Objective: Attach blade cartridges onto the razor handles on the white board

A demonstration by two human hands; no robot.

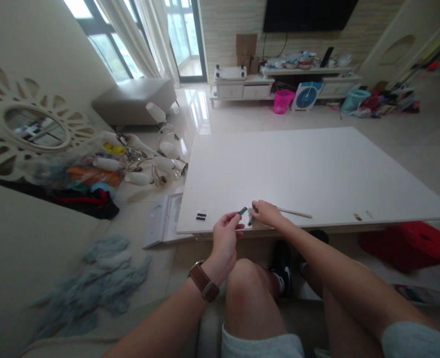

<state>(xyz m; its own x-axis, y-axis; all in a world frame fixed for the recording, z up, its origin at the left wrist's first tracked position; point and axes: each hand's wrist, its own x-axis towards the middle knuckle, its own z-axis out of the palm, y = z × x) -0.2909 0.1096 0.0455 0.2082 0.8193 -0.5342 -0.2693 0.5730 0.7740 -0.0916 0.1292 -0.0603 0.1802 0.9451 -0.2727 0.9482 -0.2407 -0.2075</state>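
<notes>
The left hand (pixel 225 233), a brown-strapped wristwatch (pixel 204 281) on its wrist, pinches a small, flat green-and-dark strip (pixel 243 211) between thumb and fingertips, just above the near edge of a large white rectangular tabletop (pixel 298 169). Close beside it, the right hand (pixel 267 213) bends its fingers down near a small dark slim object (pixel 250 220); whether they grip it I cannot tell. A thin pale stick (pixel 295 213) lies to the right of that hand. Left of both hands rests a small white card with two black bars (pixel 201 216). Beyond the tabletop's left side sits a chandelier with frosted white shades (pixel 140 178).
</notes>
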